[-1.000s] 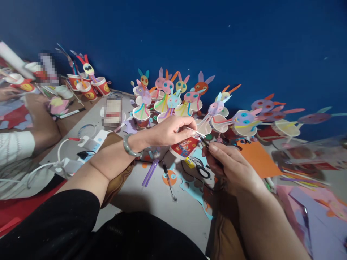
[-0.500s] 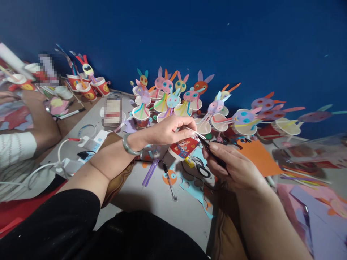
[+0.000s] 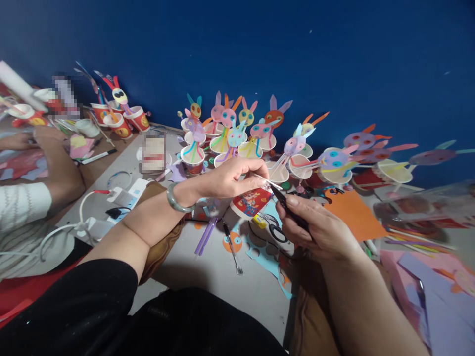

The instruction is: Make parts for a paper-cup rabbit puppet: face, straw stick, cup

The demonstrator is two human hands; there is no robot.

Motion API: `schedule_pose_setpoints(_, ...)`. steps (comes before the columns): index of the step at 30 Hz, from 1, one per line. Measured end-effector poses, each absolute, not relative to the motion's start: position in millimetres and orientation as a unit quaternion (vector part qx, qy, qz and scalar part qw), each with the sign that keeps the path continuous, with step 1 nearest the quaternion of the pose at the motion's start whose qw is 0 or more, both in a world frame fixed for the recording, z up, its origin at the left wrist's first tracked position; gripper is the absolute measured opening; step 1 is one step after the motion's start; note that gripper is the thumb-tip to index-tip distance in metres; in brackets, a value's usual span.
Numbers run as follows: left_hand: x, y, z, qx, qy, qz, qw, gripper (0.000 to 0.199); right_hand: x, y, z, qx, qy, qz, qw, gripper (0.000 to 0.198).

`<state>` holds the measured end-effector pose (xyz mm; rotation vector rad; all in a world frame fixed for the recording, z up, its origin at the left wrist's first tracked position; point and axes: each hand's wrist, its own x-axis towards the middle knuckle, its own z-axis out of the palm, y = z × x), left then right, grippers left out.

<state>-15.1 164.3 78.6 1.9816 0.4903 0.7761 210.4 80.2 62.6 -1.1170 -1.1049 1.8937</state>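
My left hand (image 3: 241,179), with a jade-coloured bangle on the wrist, pinches a thin white stick (image 3: 275,184) between thumb and fingers. In my right hand (image 3: 315,222) is a slim black tool (image 3: 295,211) whose narrow tip meets the stick; its exact kind is unclear. Just below the left hand sits a red printed paper cup (image 3: 252,201), partly covered by it. Black-handled scissors (image 3: 277,233) lie beside the right hand. Nearer me are a clear pen (image 3: 233,249), purple strips (image 3: 206,236) and an orange paper face (image 3: 227,242).
Several paper cups (image 3: 193,157) holding paper rabbit heads line the blue wall (image 3: 237,44). A power strip (image 3: 128,198) with white cables lies left, near another person's arm (image 3: 61,158). Orange paper (image 3: 352,215), coloured sticks (image 3: 419,240) and purple sheets (image 3: 441,291) lie right.
Very little differs. Both hands keep the same hold on the white stick and the black tool, and the view has shifted only slightly.
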Motion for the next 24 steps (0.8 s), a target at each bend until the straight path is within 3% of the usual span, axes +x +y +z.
schedule_pose_setpoints(24,-14.8,165.6,78.2,0.800,0.198,0.318,0.468,0.014,206.9,84.1,60.4,-0.432,-0.438,0.713,0.337,0.052)
